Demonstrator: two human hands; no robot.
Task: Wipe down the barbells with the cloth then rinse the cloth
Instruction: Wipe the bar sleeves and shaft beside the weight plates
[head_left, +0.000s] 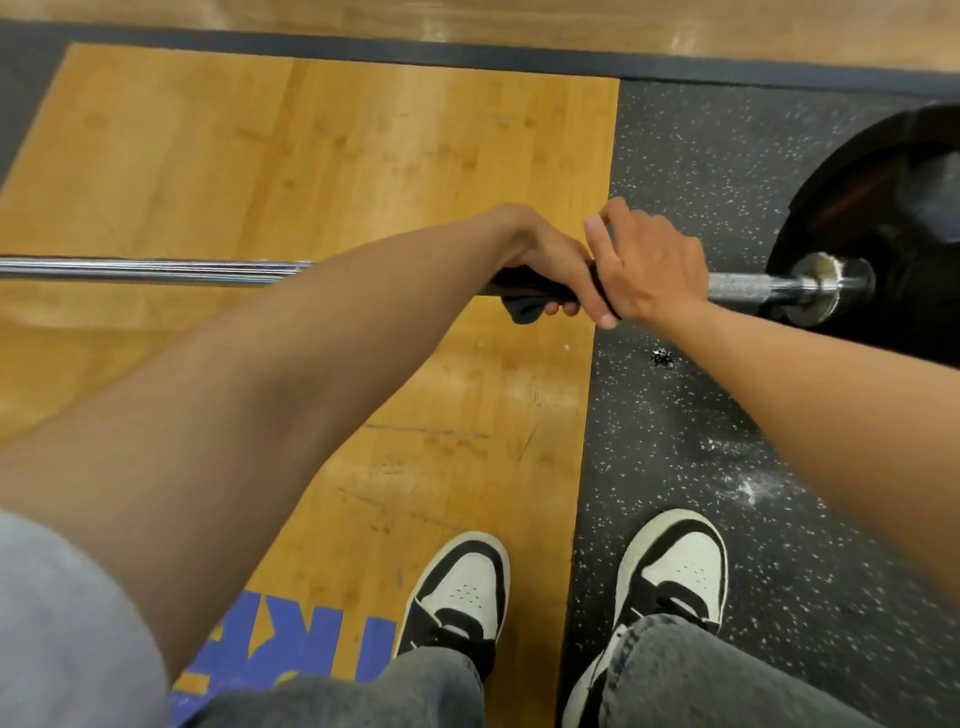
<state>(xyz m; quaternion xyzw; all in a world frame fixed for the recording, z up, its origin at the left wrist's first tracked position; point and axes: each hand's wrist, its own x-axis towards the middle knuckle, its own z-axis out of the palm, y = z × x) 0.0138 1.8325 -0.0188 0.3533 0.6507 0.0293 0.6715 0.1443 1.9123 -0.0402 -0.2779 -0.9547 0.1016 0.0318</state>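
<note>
A chrome barbell (156, 270) runs left to right across the platform, its right end passing into a black weight plate (883, 208). A dark cloth (524, 304) is wrapped round the bar near its right part. My left hand (545, 254) grips the cloth and the bar together, fingers curled underneath. My right hand (649, 270) lies over the bar just right of it, thumb down the near side, touching the left hand and the cloth's edge.
The bar lies over a wooden platform panel (260, 156) and a black speckled rubber mat (701, 171). My two black-and-white shoes (462, 587) stand near the bottom, one on each surface. White chalk dust (748, 488) marks the mat.
</note>
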